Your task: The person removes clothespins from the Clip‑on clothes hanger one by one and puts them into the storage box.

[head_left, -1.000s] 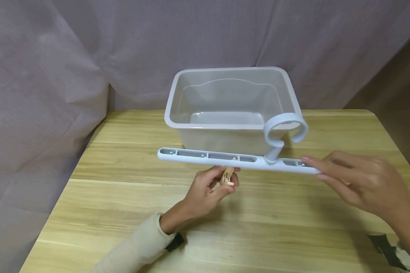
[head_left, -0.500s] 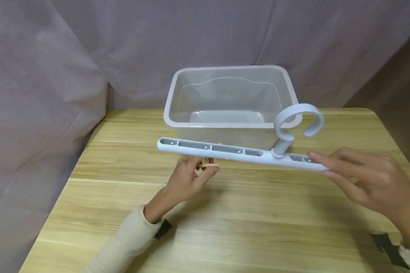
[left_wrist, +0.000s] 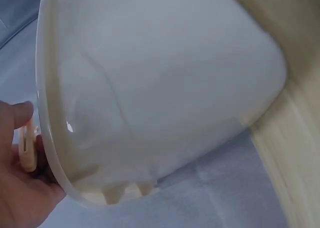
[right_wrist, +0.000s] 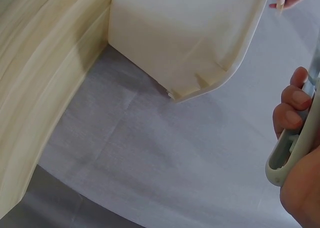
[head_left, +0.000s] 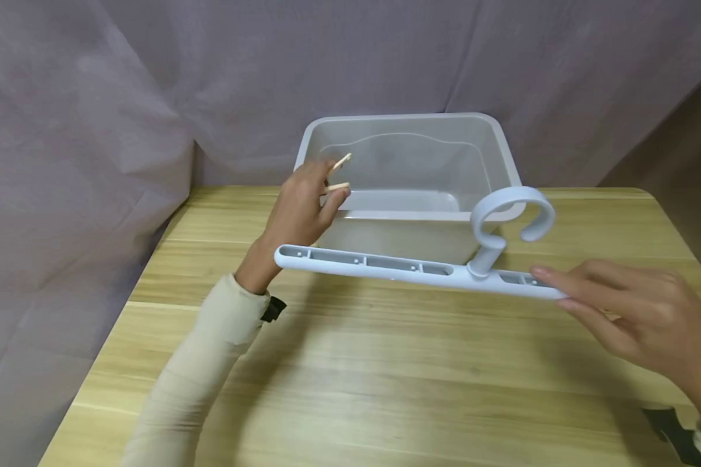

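My left hand (head_left: pixel 296 209) is at the left rim of a grey plastic bin (head_left: pixel 403 239), pinching a pale clothespin (head_left: pixel 337 187) between thumb and fingers. The clothespin's two prongs point over the bin's inside. In the left wrist view the clothespin (left_wrist: pixel 27 150) stands just outside the rim's edge line. At the right, my right hand (head_left: pixel 645 314) grips one end of a light-blue plastic hanger (head_left: pixel 380 266), held above the table with its hook upward. The right wrist view shows fingers curled round the hanger's slotted bar (right_wrist: pixel 305 133).
The bin stands at the back of a wooden table (head_left: pixel 385 389), against a grey cloth (head_left: pixel 239 78). The hanger's bar crosses in front of the bin, and its hook overlaps the bin's front right corner in the head view.
My left hand has moved from under the hanger, left and then forward to the bin, carrying the clothespin. The hanger has shifted slightly right, still in my right hand.
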A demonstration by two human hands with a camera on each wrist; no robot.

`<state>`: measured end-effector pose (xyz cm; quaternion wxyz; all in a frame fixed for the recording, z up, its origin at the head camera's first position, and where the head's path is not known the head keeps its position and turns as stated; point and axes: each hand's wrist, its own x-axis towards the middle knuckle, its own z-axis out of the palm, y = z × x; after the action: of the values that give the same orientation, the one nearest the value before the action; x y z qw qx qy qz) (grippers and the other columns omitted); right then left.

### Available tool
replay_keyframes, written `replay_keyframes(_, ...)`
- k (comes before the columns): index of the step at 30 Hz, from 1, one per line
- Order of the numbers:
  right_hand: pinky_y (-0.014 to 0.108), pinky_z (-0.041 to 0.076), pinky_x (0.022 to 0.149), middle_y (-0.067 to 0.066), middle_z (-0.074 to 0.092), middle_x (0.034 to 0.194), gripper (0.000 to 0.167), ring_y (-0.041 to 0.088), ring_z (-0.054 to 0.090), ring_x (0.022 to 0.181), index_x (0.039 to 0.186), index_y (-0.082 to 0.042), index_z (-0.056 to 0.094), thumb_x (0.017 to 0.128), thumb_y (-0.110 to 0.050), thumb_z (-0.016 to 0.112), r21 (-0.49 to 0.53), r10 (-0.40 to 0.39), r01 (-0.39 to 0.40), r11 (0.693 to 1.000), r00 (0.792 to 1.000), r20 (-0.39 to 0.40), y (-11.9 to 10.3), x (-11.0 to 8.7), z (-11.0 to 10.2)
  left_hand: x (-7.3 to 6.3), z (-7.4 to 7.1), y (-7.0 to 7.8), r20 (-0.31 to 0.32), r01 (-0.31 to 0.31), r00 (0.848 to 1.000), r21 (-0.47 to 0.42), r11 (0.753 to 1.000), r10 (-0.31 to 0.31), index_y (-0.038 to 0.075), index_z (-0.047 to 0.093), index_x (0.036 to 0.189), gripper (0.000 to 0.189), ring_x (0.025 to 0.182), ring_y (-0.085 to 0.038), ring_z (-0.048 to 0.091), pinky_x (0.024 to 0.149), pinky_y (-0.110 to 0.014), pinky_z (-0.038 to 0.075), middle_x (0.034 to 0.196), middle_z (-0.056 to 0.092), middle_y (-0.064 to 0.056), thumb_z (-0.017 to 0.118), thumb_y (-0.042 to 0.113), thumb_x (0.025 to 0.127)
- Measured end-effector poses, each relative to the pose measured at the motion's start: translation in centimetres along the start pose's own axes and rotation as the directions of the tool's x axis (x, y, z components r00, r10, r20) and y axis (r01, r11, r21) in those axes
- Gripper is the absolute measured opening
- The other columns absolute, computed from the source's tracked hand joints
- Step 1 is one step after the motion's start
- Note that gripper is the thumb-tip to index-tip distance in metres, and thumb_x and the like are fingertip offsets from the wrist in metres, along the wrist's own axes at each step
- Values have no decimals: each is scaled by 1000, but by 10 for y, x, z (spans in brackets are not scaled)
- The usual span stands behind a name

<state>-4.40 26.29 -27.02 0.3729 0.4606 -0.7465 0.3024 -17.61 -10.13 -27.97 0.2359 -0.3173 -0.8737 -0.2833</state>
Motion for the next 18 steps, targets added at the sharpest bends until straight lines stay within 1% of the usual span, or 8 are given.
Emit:
replay_keyframes(3, 10, 24, 43, 5, 58, 65, 33, 1, 36, 51, 109, -9, 79, 104, -34, 58, 14, -3, 3, 1000, 1000, -1, 0, 0, 1, 14, 1, -3, 94, 38, 995, 20, 999, -40, -6, 62, 120, 32, 85, -28, 57, 76, -43, 48, 92, 61, -14, 68, 15, 97)
replay_keyframes(5, 9, 23, 43, 4, 58, 65, 33, 1, 35, 51, 110, -10, 79, 104, -33, 57, 12, -7, 7, 1000, 1000, 4, -1, 0, 1, 20, 1, -5, 148, 57, 987, 27, 998, -60, -6, 62, 120, 32, 83, -27, 56, 75, -42, 48, 91, 60, -13, 66, 17, 98)
replay_keyframes(7, 9, 22, 43, 3, 57, 65, 32, 1, 34, 51, 111, -11, 79, 104, -33, 56, 4, -14, 14, 1000, 1000, 8, -1, 0, 2, 25, 2, -7, 184, 72, 980, 38, 997, -78, -6, 62, 119, 32, 79, -26, 56, 73, -42, 47, 89, 59, -12, 65, 18, 99)
replay_keyframes(10, 10, 21, 42, 2, 56, 65, 32, 0, 34, 51, 114, -13, 78, 105, -33, 55, -20, -23, 24, 1000, 999, 24, -1, -1, 2, 31, 3, -10, 218, 101, 970, 62, 993, -112, -6, 63, 116, 30, 74, -25, 54, 69, -41, 46, 85, 58, -11, 65, 18, 99)
replay_keyframes(12, 12, 21, 41, 1, 56, 65, 32, 1, 34, 51, 115, -16, 78, 106, -34, 54, -42, -30, 31, 999, 999, 35, -1, -2, 2, 34, 4, -12, 234, 123, 962, 77, 989, -138, -4, 64, 112, 28, 73, -24, 54, 69, -41, 46, 83, 57, -9, 66, 19, 98)
replay_keyframes(16, 13, 21, 39, 0, 57, 66, 32, 0, 33, 51, 117, -19, 78, 106, -35, 52, -81, -28, 34, 996, 997, 70, -3, -4, 1, 37, 6, -15, 276, 168, 942, 103, 980, -190, -1, 64, 105, 24, 73, -23, 53, 68, -41, 45, 82, 56, -8, 66, 21, 97)
replay_keyframes(18, 14, 21, 39, -1, 57, 67, 32, 0, 34, 51, 117, -20, 78, 106, -36, 51, -88, -24, 31, 996, 996, 80, -3, -4, 1, 38, 6, -15, 300, 202, 927, 110, 973, -226, -3, 63, 117, 33, 77, -24, 57, 72, -40, 48, 86, 61, -10, 69, 22, 96)
